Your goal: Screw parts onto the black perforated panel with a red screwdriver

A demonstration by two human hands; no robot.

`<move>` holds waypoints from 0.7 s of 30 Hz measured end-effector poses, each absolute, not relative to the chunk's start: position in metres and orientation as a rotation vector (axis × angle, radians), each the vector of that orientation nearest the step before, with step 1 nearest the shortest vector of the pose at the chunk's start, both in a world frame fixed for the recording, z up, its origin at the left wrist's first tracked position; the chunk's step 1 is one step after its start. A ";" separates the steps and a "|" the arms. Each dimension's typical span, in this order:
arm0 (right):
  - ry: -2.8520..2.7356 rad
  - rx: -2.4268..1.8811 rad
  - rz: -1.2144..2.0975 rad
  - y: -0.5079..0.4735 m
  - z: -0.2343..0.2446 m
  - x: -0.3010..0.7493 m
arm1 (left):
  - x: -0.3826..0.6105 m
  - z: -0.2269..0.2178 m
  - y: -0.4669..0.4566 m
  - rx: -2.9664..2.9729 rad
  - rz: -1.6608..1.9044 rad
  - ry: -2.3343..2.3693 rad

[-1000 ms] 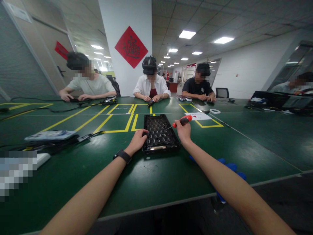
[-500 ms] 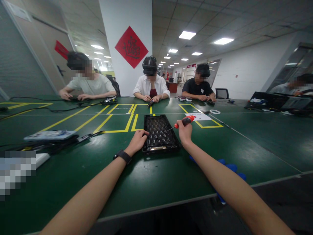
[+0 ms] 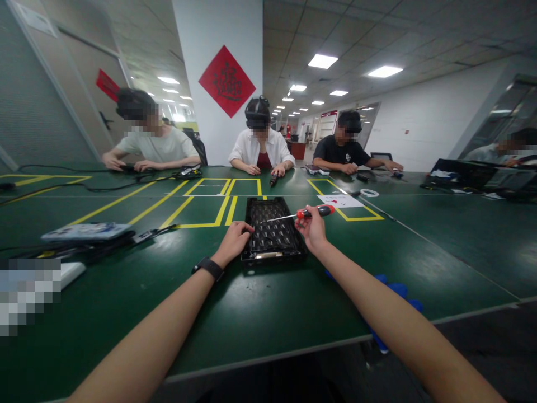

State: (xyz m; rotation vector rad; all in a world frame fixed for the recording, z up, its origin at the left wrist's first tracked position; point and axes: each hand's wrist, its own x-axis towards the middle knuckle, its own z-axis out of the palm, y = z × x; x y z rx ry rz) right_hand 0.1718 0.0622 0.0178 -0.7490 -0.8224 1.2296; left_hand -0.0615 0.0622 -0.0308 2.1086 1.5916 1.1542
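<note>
In front of me on the green table [image 3: 226, 319] lies a black rectangular case [image 3: 293, 254], its open inside filled with rows of small shiny pieces I cannot name. A silver strip shows along its near edge. My left hand [image 3: 235, 242] is closed at the case's left side, its fingertips on the rim. At the right side, my right hand [image 3: 314, 232] grips a red and black screwdriver [image 3: 325, 210] by the handle. The thin shaft reaches left over the case, nearly level. Whether its tip touches anything inside cannot be made out.
Blue gloves or cloth [image 3: 396, 286] lie partly under my right forearm. A white paper [image 3: 342, 201] and a white ring [image 3: 369, 192] are beyond the case. Stacked devices with cables [image 3: 90, 232] sit at left. Several people work along the far side.
The screwdriver has swung flatter, its tip shifting left over the case. My right hand has turned, its lower fingers loosening. A person at the far right has stretched an arm out.
</note>
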 end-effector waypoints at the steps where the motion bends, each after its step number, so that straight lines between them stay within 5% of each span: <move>1: -0.820 -0.752 1.265 0.061 0.018 0.172 | -0.062 -0.031 0.062 2.097 1.164 1.602; 10: -0.789 -0.775 1.324 0.060 0.014 0.170 | -0.052 -0.014 0.049 2.082 1.427 1.531; 21: -0.739 -0.739 1.358 0.063 0.011 0.171 | -0.038 -0.010 0.039 1.995 1.230 1.311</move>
